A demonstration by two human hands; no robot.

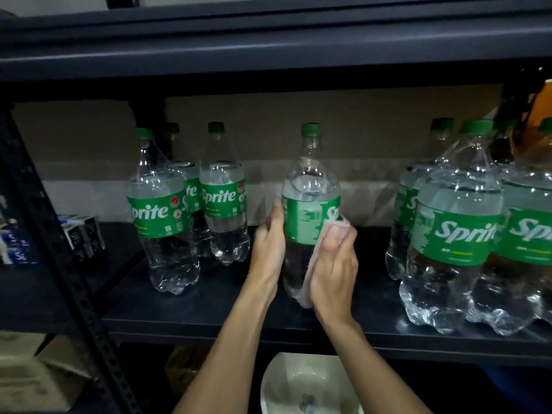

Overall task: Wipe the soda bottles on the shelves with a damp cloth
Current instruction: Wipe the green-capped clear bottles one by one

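On the dark metal shelf (209,312) one clear soda bottle (310,186) with a green label and a green cap stands upright alone, about in the middle of the shelf and a little back from its front edge. The left hand (268,243) grips this bottle from its left side at the height of the label, with the thumb on the front and the fingers going behind it. The right hand (334,264) lies on the right side of the same bottle. Its fingers are bent over a pale pink cloth (309,285) and press it against the label and the lower body.

Toward the left end of the shelf stands a group of three bottles (162,210) of the same kind. Toward the right end more bottles (454,234) stand close together near the front edge.

Small boxes (82,234) sit beyond the left post. Below the shelf there is a white bowl (277,380) between the forearms
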